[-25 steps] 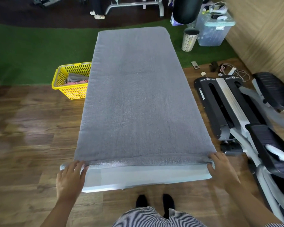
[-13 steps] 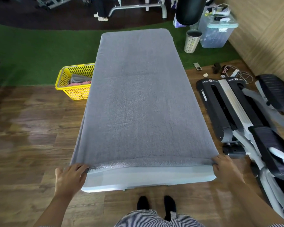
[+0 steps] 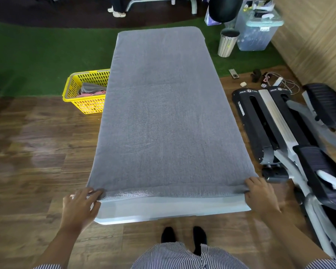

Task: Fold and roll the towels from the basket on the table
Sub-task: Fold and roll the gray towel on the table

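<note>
A large grey towel (image 3: 163, 113) lies spread flat over almost the whole white table (image 3: 173, 208), whose near edge shows as a bare strip. My left hand (image 3: 80, 206) pinches the towel's near left corner at the table edge. My right hand (image 3: 260, 193) grips the near right corner. A yellow basket (image 3: 81, 101) stands on the floor left of the table, with grey and pink towels (image 3: 91, 89) inside.
An exercise machine (image 3: 291, 136) lies on the floor close to the table's right side. A bin (image 3: 228, 42) and a clear storage box (image 3: 257, 30) stand at the back right. Small items and cables litter the floor (image 3: 268, 78). My feet (image 3: 183, 235) are below the table's near edge.
Both hands stayed on the near corners. The left hand slid slightly outward and lower along the corner, and the towel's left edge now hangs a little over the table side.
</note>
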A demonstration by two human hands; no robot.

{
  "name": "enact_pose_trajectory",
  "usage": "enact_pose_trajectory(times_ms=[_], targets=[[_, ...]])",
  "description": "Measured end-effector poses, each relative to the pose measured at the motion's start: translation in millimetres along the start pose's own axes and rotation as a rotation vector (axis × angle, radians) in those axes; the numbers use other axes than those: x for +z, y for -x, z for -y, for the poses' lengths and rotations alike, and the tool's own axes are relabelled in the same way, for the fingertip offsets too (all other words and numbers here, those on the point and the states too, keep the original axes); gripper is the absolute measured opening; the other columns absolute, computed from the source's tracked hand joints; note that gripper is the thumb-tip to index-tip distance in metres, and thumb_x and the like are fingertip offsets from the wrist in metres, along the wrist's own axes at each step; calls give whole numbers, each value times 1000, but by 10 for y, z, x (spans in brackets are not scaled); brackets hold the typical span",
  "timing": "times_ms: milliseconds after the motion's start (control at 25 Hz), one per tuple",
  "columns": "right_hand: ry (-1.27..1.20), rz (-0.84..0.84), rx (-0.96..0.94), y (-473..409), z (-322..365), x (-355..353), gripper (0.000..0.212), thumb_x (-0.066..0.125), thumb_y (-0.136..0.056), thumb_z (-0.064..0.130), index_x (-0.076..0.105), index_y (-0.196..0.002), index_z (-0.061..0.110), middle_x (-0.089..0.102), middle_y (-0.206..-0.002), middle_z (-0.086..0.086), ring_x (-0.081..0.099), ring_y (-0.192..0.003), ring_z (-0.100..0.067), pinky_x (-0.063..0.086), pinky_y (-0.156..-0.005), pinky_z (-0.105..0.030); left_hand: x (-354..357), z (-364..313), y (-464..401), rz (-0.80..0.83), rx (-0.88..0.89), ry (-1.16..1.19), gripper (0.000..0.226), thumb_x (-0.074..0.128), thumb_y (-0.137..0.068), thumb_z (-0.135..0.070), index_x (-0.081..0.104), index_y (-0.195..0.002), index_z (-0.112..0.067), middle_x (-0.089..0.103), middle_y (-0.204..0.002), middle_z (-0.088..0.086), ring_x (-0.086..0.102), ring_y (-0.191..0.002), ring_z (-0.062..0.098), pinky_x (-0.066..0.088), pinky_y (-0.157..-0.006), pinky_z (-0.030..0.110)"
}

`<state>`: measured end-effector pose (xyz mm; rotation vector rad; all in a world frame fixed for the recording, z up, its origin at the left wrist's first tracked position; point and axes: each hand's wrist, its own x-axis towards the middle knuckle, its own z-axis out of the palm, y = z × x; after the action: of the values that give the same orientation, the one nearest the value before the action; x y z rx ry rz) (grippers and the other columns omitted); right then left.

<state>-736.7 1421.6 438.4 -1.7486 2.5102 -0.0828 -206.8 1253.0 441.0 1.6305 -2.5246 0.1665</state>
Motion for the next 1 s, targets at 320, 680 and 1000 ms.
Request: enact_pose_trajectory(times_ms=[320, 680, 1000], targets=[[-112, -43, -527, -32, 1770, 348, 56, 56, -56, 23, 50, -111, 16, 59, -102, -2, 58, -89, -22, 42, -83, -35, 43, -136, 52, -20, -71, 52, 37, 41, -76, -33, 75, -89, -27, 66, -85, -5, 67, -78, 21, 37, -75, 44], [13, 113, -892, -334, 3526, 231, 39, 81, -28, 23, 58, -58, 24, 54, -64, 8, 58, -58, -12, 43, -51, -22, -57, 9, -22, 144, -258, 206, 25, 50, -71, -39, 68, -87, -35, 65, -91, -12, 65, -88, 14, 30, -99, 53], [-9, 160, -905, -387, 3609, 205, 42, 84, -21, 20, 50, -47, 22, 49, -53, 10, 55, -50, -10, 37, -45, -19, -120, 140, -273, 328, -1170, 1158, 18, 56, -90, -13, 54, -72, -15, 52, -75, 2, 50, -81, 21, 47, -68, 28]])
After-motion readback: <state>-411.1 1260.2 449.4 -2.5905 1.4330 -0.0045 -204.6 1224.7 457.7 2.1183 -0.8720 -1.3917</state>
